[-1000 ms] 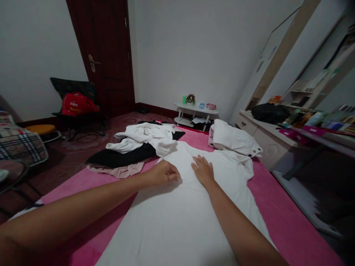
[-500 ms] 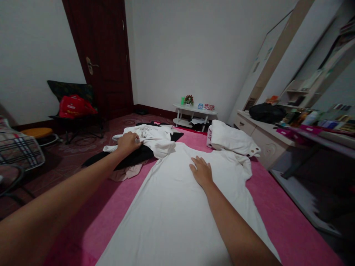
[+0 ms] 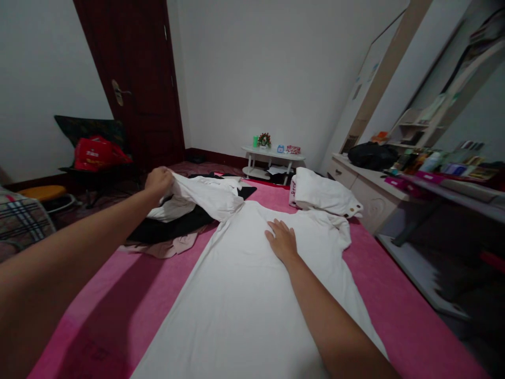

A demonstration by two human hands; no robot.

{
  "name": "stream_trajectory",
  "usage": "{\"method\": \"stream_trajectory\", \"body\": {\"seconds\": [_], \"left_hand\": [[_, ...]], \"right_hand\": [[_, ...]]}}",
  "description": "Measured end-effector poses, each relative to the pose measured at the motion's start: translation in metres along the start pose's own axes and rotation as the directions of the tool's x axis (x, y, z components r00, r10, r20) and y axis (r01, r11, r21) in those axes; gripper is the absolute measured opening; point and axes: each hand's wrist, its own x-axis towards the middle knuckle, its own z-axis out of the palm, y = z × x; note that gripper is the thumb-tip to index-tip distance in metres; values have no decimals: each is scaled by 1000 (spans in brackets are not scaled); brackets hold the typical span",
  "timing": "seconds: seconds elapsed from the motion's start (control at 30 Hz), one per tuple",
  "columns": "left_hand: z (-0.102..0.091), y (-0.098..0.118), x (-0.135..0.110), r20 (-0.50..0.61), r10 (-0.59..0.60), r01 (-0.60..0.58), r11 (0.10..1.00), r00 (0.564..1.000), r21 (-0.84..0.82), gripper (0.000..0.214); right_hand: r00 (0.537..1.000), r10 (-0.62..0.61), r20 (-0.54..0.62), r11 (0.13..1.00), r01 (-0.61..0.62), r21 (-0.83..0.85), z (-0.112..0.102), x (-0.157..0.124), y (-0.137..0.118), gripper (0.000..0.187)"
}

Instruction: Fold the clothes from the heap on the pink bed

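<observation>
We had a long, plain white cloth shirt (image 3: 236, 295) spread flat on a soft pink cloth (image 3: 376, 279). Our left hand (image 3: 160, 181) gripped the end of its white sleeve (image 3: 207, 190), up over a messy pile of black, white and pale pink clothes (image 3: 173, 229). Our right hand (image 3: 283, 240) lay palm down, fingers spread, on the shirt near its neck.

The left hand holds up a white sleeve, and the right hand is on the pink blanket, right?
No, the right hand is on the white shirt, not the pink blanket; the head view shows it. The left hand does hold up a white sleeve.
</observation>
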Motion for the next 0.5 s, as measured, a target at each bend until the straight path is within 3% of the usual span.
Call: {"method": "stream_trajectory", "body": {"seconds": [0.07,0.13,0.23,0.27,0.3,0.33,0.4,0.43,0.5], "left_hand": [[-22,32,3,-48,34,-34,999,998,-9,35],[-42,75,-2,-74,174,-176,984,982,-21,34],[-64,148,-34,-13,407,-407,910,913,-75,32],[-69,171,-50,42,526,-515,843,849,-158,33],[-73,190,-69,87,653,-611,741,753,-279,37],[-76,205,-90,101,775,-679,601,623,-422,43],[-79,223,-130,76,923,-693,335,377,-638,52],[-79,225,-147,56,950,-669,257,306,-697,51],[-73,215,-172,92,963,-624,234,252,-745,43]], "right_hand": [[999,11,-49,991,-5,132,1,2,2,41],[986,93,-140,921,-31,389,1,6,6,40],[907,358,-224,620,-51,783,-1,12,16,45],[872,441,-212,507,-48,860,-3,13,20,47],[844,504,-183,408,-45,912,-5,14,25,48],[825,546,-146,323,-47,945,-8,14,30,50],[823,565,-66,219,-72,973,-16,12,41,55],[837,546,-31,206,-98,974,-20,11,47,58],[888,460,22,257,-157,954,-29,8,57,67]]}}
